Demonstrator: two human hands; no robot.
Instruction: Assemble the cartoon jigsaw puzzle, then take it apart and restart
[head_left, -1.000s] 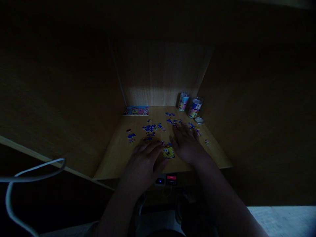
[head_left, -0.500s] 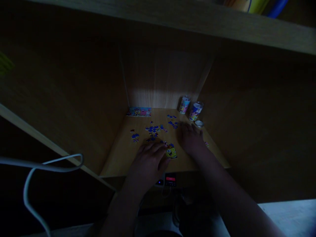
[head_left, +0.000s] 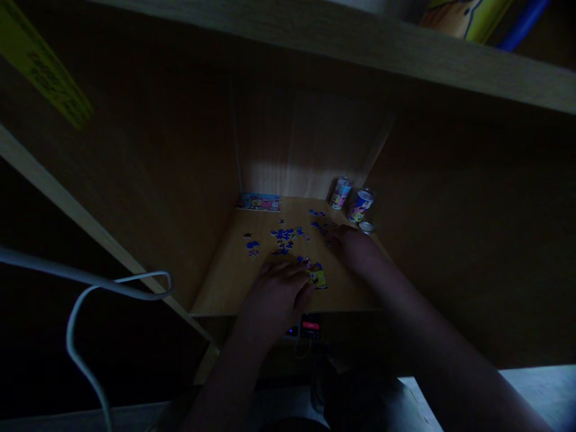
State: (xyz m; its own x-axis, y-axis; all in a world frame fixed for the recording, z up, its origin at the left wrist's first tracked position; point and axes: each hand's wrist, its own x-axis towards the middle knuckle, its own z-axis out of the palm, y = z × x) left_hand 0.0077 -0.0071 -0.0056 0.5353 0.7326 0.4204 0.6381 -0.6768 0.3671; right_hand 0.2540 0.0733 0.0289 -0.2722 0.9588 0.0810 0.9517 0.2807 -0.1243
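Observation:
A partly joined jigsaw puzzle [head_left: 318, 278] with a yellow cartoon face lies near the front edge of the wooden shelf. My left hand [head_left: 279, 291] rests at its left side, open, fingers spread loosely and fingertips against its edge. Farther right, my right hand [head_left: 354, 245] reaches in with its fingers drawn together at the small group of loose blue pieces [head_left: 318, 225]. What lies between those fingertips is too dark to make out. More loose puzzle pieces [head_left: 284, 234] are scattered in the middle, and a few blue pieces [head_left: 252, 245] lie to the left.
At the back right stand two printed cans [head_left: 341, 193], [head_left: 360, 206], with a round lid [head_left: 366, 227] in front. A printed picture strip [head_left: 260, 202] lies at the back left. Cabinet walls enclose both sides; a white cable [head_left: 90, 281] hangs at left. A phone [head_left: 311, 327] sits below.
My right hand has moved from lying flat beside the pieces to fingers gathered over them. The left hand stays beside the joined puzzle. The camera view has shifted slightly.

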